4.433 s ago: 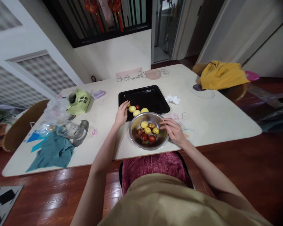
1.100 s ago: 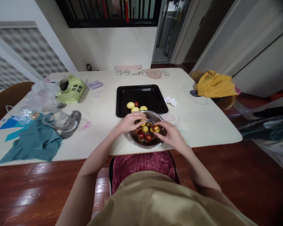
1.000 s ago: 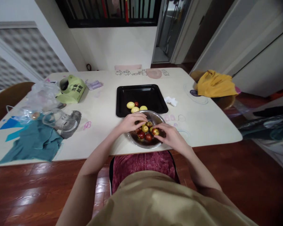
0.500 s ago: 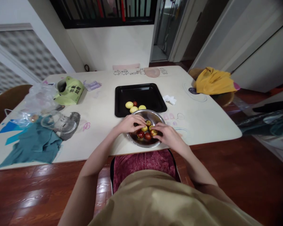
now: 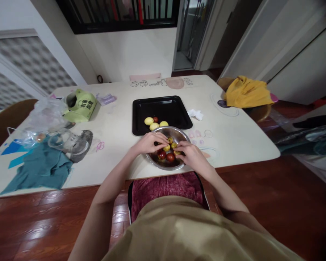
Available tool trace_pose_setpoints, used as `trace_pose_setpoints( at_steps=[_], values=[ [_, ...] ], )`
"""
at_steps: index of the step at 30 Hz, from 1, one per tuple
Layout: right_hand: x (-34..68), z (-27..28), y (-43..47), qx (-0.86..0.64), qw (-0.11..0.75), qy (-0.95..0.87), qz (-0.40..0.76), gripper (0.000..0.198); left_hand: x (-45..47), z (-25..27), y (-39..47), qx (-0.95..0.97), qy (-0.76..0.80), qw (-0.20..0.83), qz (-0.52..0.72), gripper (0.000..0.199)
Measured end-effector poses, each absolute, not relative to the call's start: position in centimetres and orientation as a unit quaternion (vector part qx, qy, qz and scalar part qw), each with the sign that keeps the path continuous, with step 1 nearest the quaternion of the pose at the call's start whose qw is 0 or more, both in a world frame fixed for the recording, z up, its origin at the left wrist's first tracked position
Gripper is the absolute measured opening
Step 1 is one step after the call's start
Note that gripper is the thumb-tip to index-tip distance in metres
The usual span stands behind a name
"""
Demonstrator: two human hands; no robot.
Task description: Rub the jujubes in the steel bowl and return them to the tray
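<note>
A steel bowl stands at the table's near edge. It holds several round fruits that look like jujubes, some dark red, others mottled yellow and brown. My left hand reaches over the bowl's left rim, its fingertips closed on a yellowish jujube. From the right side, my right hand pinches a mottled jujube, which its fingers partly cover. Behind the bowl lies a black baking tray. Several yellow oval fruits and a small red one rest in its near left part.
Crumpled white tissue lies right of the tray. On the left are a green paper bag, clear plastic, a clear container and a teal cloth. A yellow cloth drapes a chair at the right.
My right fingers have shifted slightly over the mottled jujube, covering more of it. My left hand stays in place on its jujube.
</note>
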State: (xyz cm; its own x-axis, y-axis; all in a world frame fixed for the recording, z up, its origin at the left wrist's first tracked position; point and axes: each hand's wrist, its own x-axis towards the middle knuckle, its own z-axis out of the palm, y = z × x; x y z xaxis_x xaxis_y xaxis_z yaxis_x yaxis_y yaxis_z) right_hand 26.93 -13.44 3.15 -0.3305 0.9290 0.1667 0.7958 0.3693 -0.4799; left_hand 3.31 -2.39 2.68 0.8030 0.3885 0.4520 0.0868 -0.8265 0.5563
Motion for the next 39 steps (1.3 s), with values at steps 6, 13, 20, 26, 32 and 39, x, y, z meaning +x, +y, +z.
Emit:
trace_pose_setpoints(
  at_steps=[6,13,20,26,32,39],
  values=[
    [27.7,3.1,-13.2,-0.505,0.291,-0.791,0.184,0.02,3.5,2.5,-2.5,0.906,0.146,0.256,0.303,0.018],
    [28.7,4.8,-7.8,-0.431,0.377,-0.802,0.167,0.014,3.6,2.4,-2.6,0.871,0.174,0.288,0.357,0.02],
    [27.3,4.6,2.8,-0.38,0.295,-0.868,0.123,0.022,3.8,2.5,-2.9,0.857,0.181,0.304,0.374,0.02],
    [24.5,4.3,8.4,-0.364,0.213,-0.894,0.15,0.029,3.8,2.7,-3.1,0.858,0.187,0.306,0.368,0.022],
    [22.4,3.7,10.0,-0.393,0.141,-0.89,0.185,0.031,3.7,2.6,-3.1,0.863,0.192,0.301,0.358,0.023],
    [22.7,3.9,9.2,-0.43,0.197,-0.858,0.201,0.027,3.8,2.3,-3.0,0.855,0.196,0.306,0.371,0.025]
  ],
)
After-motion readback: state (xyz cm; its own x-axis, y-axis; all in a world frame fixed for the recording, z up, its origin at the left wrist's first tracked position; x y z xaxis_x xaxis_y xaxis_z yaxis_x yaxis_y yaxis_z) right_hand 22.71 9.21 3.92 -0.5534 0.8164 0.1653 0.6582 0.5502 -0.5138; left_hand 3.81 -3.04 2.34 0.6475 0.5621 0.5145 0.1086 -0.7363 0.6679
